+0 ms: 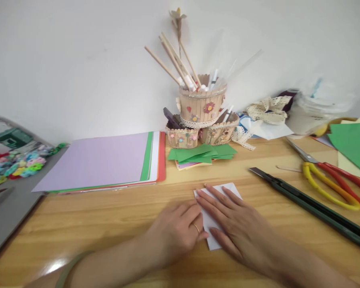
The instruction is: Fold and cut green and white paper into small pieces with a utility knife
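A small white folded paper lies on the wooden table. My right hand rests flat on it with the fingers spread, covering much of its right side. At the paper's left edge is my left hand, a ring on one finger. Its fingers are curled together and touch that edge; whether they pinch the paper is hidden.
Coloured sheets lie at the back left, green slips at the back centre below decorated wooden pots. A cutter with its blade out and scissors lie to the right. Lace sits behind.
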The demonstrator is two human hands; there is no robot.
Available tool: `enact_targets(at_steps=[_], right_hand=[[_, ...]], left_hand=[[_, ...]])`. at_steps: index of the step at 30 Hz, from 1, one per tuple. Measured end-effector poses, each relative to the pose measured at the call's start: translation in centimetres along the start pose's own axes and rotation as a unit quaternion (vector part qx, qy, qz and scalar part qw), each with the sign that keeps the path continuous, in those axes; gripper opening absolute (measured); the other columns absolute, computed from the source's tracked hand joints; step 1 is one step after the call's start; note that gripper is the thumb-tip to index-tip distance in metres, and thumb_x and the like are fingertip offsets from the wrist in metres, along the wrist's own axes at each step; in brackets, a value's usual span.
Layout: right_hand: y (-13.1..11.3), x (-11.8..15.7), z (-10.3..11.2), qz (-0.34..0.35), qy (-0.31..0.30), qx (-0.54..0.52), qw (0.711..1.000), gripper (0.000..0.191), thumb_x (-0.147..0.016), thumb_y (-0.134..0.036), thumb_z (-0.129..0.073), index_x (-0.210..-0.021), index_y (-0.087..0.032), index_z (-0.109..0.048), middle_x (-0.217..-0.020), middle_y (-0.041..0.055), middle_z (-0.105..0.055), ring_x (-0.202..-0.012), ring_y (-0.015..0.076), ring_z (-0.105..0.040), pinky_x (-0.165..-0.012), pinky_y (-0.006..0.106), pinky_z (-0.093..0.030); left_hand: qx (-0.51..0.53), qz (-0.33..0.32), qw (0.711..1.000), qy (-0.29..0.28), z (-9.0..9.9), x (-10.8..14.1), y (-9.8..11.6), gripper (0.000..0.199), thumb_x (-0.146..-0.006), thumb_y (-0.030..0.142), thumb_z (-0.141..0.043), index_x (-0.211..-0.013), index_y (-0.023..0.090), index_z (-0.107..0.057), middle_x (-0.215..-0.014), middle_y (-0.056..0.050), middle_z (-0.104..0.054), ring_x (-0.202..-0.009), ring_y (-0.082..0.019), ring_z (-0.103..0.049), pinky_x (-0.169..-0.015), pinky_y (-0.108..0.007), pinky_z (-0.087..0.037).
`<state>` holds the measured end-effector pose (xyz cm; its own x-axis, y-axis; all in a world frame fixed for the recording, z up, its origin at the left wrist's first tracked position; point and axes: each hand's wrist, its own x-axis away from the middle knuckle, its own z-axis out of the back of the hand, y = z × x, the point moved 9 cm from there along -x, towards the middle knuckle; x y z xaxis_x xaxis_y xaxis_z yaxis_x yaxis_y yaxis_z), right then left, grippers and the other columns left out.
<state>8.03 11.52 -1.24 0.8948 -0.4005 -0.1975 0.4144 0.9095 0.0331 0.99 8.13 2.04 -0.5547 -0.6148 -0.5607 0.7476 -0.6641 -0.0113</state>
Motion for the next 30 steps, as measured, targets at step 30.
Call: enact_targets(at_steps=[30], right_hand=[[-5.0, 5.4, 2.8, -0.001, 0.059, 0.035, 0.998, 0.069, -0.089, -0.058, -0.045, -0.128, -0.002, -0.054, -0.133, 0.0190, -0.051, -0.119, 0.0253, -0.055, -0.089, 0.034, -0.053]], left_hand=[[-0.019, 0.035, 0.982, -0.186, -1.4, -0.5, -0.1, 0.036, -0.084, 0.041, -0.061, -0.106, 0.012, -0.063, -0.126, -0.014, -0.063, -0.112, -0.031, -0.059, -0.096, -0.047, -0.049]])
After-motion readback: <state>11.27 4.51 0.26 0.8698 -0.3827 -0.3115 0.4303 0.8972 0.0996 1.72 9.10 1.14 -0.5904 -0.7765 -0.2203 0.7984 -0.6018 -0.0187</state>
